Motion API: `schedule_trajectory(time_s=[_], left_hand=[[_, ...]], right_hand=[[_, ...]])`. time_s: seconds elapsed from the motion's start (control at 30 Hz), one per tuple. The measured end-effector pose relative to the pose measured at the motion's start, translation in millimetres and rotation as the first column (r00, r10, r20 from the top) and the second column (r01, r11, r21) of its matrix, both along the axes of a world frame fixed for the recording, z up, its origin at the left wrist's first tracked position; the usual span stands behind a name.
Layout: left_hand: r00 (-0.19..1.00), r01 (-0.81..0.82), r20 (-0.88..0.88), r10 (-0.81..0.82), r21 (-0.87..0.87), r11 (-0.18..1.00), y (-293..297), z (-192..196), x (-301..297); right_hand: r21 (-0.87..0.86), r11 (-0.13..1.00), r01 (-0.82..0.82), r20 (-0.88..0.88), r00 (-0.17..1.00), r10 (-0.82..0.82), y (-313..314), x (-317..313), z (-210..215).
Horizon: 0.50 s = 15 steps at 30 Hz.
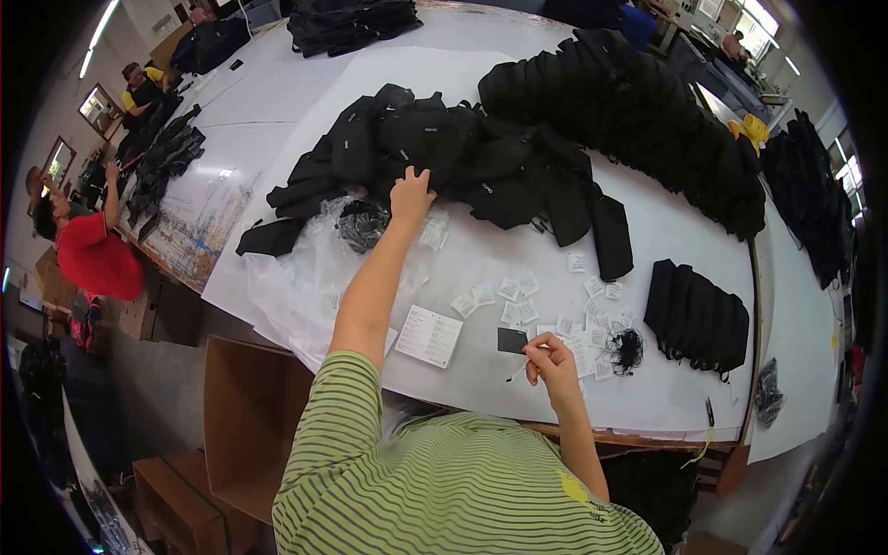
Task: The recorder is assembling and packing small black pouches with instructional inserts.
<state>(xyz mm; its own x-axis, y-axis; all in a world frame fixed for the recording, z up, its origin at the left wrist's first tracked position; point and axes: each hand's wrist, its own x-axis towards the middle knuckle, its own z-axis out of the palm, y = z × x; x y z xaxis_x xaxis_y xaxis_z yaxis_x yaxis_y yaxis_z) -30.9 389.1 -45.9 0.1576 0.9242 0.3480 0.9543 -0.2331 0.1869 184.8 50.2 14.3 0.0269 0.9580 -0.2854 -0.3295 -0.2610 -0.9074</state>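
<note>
My left hand [413, 194] reaches out to a heap of black fabric bags [435, 139] in the middle of the table, its fingers bent onto the near edge of one bag. My right hand [549, 361], close to the front edge, pinches a small dark hang tag [511, 340]; a thin cord dangles below it. Around that hand lie several white printed labels [578, 347] and a tangle of black cords [626, 350]. A stack of white printed cards [429, 337] sits between my two arms. Clear plastic wrap [305, 268] with a bundle of black cords inside lies left of my left forearm.
A long row of black bags [629, 120] curves along the far right; a shorter row [698, 316] stands nearer. Thread snips [710, 413] lie at the front right edge. Cardboard boxes [245, 416] stand below the table, left. Other people, one in a red shirt [97, 254], are at the left.
</note>
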Motion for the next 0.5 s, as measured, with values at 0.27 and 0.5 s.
schedule_trajectory(time_s=[0.27, 0.5], left_hand=[[0.575, 0.306, 0.761, -0.3, 0.14, 0.942, -103.9, 106.0, 8.7], [-0.047, 0.634, 0.938, 0.344, -0.239, 0.736, -201.2, 73.0, 41.0]], right_hand=[[-0.028, 0.999, -0.035, -0.036, 0.999, 0.034, -21.7, -4.5, -3.5], [0.056, 0.99, -0.132, -0.054, 0.989, 0.135, -25.7, -10.1, 1.2]])
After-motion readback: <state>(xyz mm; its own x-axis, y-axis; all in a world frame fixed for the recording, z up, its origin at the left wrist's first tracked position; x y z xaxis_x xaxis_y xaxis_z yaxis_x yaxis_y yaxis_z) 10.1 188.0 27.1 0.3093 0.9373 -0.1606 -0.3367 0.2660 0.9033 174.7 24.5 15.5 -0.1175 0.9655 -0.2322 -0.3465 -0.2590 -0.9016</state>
